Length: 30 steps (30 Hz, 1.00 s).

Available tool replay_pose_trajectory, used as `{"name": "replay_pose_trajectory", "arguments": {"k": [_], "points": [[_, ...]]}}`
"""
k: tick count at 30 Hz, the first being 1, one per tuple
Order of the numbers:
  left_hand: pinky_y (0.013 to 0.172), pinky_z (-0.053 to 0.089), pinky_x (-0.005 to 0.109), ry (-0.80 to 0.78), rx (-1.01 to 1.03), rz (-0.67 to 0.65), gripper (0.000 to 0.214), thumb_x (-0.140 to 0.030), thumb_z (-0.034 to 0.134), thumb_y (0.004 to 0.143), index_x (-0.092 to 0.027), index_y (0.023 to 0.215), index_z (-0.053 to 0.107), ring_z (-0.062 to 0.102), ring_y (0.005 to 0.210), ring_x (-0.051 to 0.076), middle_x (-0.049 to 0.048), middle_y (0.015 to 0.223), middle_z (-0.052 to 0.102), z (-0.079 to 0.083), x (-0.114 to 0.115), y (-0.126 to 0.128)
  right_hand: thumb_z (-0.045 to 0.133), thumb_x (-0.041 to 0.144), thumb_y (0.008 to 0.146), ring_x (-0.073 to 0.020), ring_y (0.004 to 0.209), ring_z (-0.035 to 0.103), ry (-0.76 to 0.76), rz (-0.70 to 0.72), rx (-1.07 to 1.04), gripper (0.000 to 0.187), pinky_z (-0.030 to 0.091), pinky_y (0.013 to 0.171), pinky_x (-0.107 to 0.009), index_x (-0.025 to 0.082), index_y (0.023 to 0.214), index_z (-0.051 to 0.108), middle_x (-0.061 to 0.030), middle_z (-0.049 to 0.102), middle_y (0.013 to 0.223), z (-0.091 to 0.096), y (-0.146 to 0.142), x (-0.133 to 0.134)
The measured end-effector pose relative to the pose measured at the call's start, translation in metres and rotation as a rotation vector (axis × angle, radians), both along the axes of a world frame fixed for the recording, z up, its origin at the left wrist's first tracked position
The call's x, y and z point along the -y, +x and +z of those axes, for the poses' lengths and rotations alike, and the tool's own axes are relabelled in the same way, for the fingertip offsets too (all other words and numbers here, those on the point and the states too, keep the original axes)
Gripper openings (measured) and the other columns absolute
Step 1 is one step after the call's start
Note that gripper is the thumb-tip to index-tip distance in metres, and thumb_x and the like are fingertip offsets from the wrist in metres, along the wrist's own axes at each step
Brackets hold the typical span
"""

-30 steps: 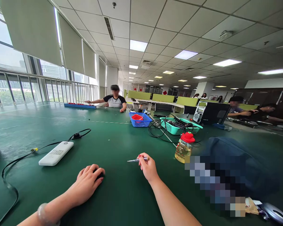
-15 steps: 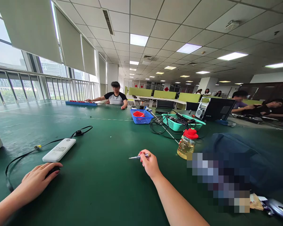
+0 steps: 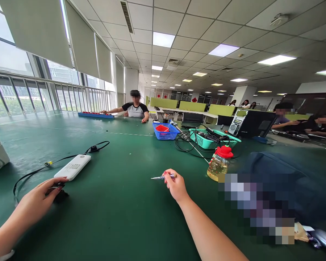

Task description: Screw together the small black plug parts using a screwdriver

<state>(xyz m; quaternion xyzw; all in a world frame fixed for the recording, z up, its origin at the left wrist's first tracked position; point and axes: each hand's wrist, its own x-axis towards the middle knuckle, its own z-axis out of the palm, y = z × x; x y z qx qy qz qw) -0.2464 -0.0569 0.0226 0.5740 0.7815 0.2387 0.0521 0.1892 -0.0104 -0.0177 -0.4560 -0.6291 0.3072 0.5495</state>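
My left hand has its fingers closed on a small black object, mostly covered by the fingers; I cannot make out its kind. A dark patch shows on the green tabletop just under it. Right beyond those fingers lies a white power bank, with a black cord curving behind it. In the middle of the table, my right hand pinches a small screwdriver, its thin metal tip pointing left and its handle partly hidden by the fingers.
A red-lidded bottle stands right of my right hand, near a dark blue bag. Farther back are a blue basket, a green basket with tangled cables and a computer case. A person sits across the table.
My left hand has risen off the tabletop with the black object in its fingers. The right hand keeps its pinch on the screwdriver. The view has shifted slightly.
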Motion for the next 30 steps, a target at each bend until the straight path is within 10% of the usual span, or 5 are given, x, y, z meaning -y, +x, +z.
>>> {"name": "replay_pose_trajectory", "arguments": {"k": [30], "points": [[0.081,0.054,0.035,0.248,0.153,-0.028,0.045,-0.049,0.047,0.070,-0.023,0.106,0.055,0.071,0.093,0.025,0.0086,0.110,0.072,-0.008,-0.003,-0.013,0.050,0.052,0.087,-0.0112,0.047,0.045,0.001,-0.004,0.010,0.036,0.034,0.046,-0.024,0.019,0.076,0.060,0.0017,0.051,0.058,0.003,0.000,0.003]]}}
